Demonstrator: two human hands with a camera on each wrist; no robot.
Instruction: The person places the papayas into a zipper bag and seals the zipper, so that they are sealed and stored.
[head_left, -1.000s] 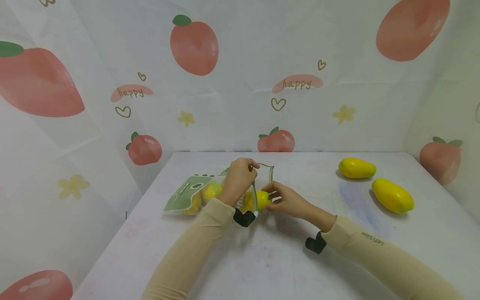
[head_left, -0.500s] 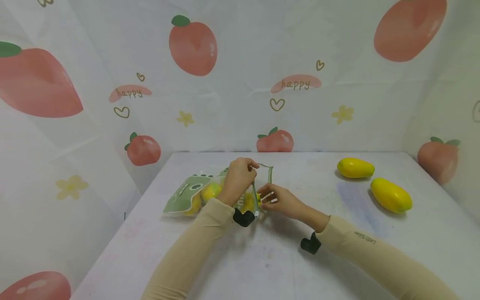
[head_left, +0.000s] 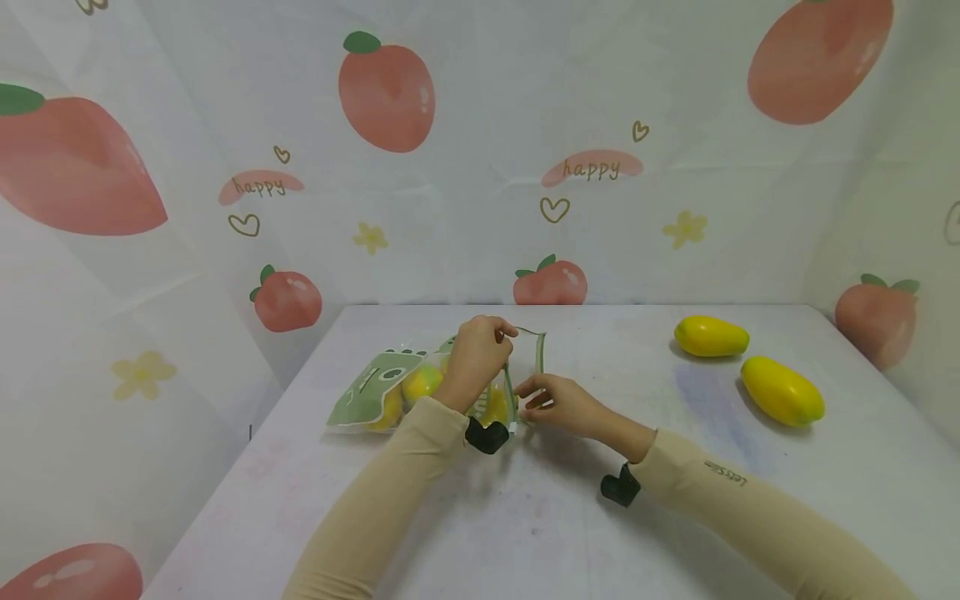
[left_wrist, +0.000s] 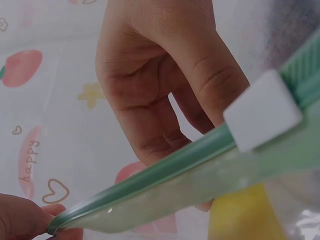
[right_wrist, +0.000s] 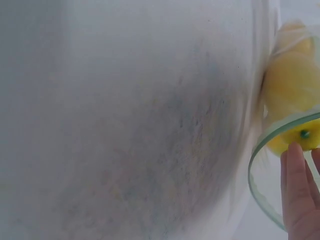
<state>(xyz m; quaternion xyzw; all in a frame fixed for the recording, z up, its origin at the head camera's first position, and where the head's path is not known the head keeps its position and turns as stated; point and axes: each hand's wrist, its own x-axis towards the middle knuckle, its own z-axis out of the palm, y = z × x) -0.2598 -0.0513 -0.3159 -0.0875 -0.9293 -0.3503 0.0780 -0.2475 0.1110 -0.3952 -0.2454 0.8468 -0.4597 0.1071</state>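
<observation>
A clear zip bag (head_left: 358, 407) with a green printed front lies on the table, holding several yellow fruits (head_left: 422, 382). My left hand (head_left: 480, 357) pinches the upper part of its green zip edge (left_wrist: 165, 167) between fingers and thumb. The white zip slider (left_wrist: 262, 110) sits at the near end of that edge. At the open mouth, my right hand (head_left: 564, 403) has its fingers stretched toward a yellow fruit (right_wrist: 290, 136) with a green stem end, lying just inside. In the right wrist view, its fingertips (right_wrist: 295, 152) overlap that fruit. The left forearm covers part of the bag.
Two yellow papaya-like fruits lie at the right of the table: one farther back (head_left: 711, 336), one nearer (head_left: 782, 392). A white cloth backdrop (head_left: 465, 225) with printed peaches rises behind and beside the white table (head_left: 525, 533).
My right hand has moved left, and the fruit at the mouth has slid deeper into the bag. Over the last half second the hand barely shifts. The left hand keeps its pinch.
</observation>
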